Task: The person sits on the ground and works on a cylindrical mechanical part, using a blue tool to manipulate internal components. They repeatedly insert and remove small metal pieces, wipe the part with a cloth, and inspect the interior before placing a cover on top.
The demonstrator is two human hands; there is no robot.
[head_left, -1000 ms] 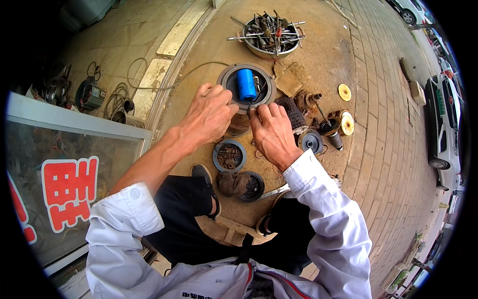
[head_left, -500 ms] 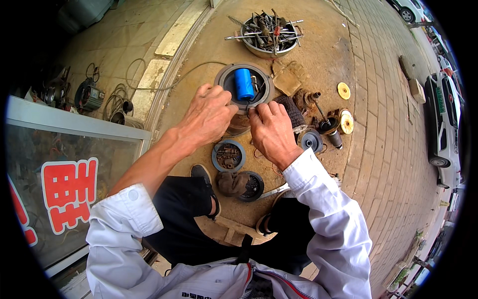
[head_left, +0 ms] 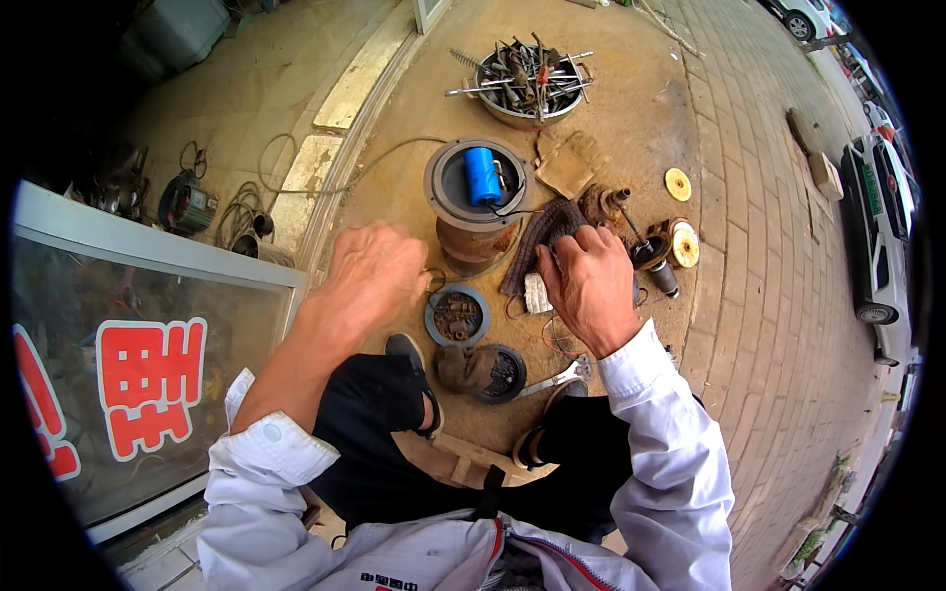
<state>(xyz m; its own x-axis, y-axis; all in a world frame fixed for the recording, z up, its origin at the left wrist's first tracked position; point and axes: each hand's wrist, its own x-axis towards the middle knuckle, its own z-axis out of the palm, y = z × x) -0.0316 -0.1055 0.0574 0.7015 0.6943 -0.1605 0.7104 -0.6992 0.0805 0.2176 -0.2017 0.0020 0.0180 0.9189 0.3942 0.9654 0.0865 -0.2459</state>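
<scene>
One blue cylindrical capacitor (head_left: 482,175) lay on its side in the recessed top of a round motor casing (head_left: 471,242), which stood on the ground with rusty brown walls beneath its grey rim. A black wire (head_left: 518,211) ran out at the casing's right. Near the casing on its left hung the left hand (head_left: 374,274), fingers loosely curled; whether it had hold of anything, I could not tell. On the other side, in front of a dark textured piece (head_left: 538,234), the right hand (head_left: 594,281) was half closed, thumb and forefinger bent toward each other, its grip likewise unclear. Closer to the person sat a blue-grey dish (head_left: 485,315) of small metal parts, a brown cloth (head_left: 463,368) and a silver wrench (head_left: 554,380). Beyond the casing stood a metal bowl (head_left: 537,121) heaped with tools.
</scene>
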